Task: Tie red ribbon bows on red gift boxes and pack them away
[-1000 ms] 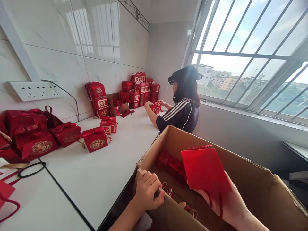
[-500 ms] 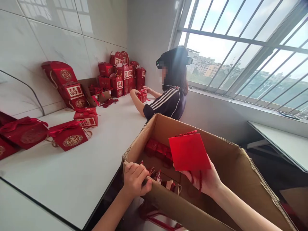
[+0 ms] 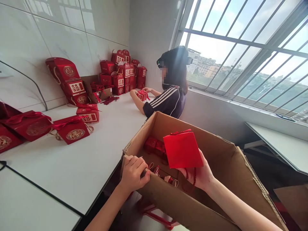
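My left hand (image 3: 134, 172) is closed over the near left rim of a large open cardboard carton (image 3: 185, 202). Above the carton's opening, my right hand (image 3: 201, 171) grips a red gift box (image 3: 183, 150) from below and behind, with one flat side facing me. Red cord runs along the box's top edge and more cord hangs beneath it. Most of my right fingers are hidden behind the box. Down inside the carton lie several red boxes (image 3: 154, 147) against the far left wall, plus pieces with cord handles (image 3: 171, 180) near my left hand.
A white table (image 3: 106, 134) on the left bears red gift boxes with ribbons (image 3: 73, 130) and stacked boxes (image 3: 124, 75) by the wall. Across the carton, another person (image 3: 168, 96) handles a small red box. A red stool (image 3: 156, 215) stands below; a barred window is at right.
My right hand and the red gift box have shifted slightly left over the carton. My left hand keeps its hold on the rim. The view has turned a little.
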The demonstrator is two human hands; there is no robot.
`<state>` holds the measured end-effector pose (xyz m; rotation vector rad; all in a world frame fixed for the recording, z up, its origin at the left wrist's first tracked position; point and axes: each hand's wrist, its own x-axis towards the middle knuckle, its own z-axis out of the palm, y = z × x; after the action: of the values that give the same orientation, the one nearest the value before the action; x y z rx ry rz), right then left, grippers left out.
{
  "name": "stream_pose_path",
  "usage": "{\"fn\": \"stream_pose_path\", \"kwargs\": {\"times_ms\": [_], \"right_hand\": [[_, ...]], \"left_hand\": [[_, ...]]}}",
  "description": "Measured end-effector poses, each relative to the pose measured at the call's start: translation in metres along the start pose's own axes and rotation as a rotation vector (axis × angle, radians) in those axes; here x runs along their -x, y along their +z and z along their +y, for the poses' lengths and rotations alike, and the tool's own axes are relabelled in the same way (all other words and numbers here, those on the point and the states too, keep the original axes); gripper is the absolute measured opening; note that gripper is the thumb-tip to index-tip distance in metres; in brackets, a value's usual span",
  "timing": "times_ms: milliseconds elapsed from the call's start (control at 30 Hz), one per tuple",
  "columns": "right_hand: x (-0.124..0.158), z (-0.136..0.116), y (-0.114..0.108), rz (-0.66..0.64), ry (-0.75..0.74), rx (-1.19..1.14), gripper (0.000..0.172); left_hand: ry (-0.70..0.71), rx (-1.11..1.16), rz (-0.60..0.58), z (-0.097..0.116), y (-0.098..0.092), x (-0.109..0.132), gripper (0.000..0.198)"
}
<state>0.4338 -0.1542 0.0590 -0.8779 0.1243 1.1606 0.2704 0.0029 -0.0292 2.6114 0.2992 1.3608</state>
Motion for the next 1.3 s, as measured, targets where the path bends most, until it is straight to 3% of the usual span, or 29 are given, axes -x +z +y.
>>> {"fn": "stream_pose_path", "kwargs": {"times_ms": [800, 1033, 1167, 1300], "right_hand": [[-0.005, 0.000, -0.003, 0.076, -0.003, -0.023, 0.024], [-0.010, -0.002, -0.011, 0.069, -0.095, 0.111, 0.016], [-0.016, -0.007, -0.013, 0.048, -0.179, 0.076, 0.016], [-0.018, -0.010, -0.011, -0.031, -0.154, 0.006, 0.022]], "left_hand": [[0.021, 0.039, 0.015, -0.003, 0.002, 0.003, 0.021], [0.020, 0.039, 0.014, -0.004, 0.004, 0.004, 0.022], [0.026, 0.033, 0.018, -0.003, 0.004, 0.004, 0.021], [0.025, 0.044, 0.027, -0.003, 0.003, 0.004, 0.020]]}}
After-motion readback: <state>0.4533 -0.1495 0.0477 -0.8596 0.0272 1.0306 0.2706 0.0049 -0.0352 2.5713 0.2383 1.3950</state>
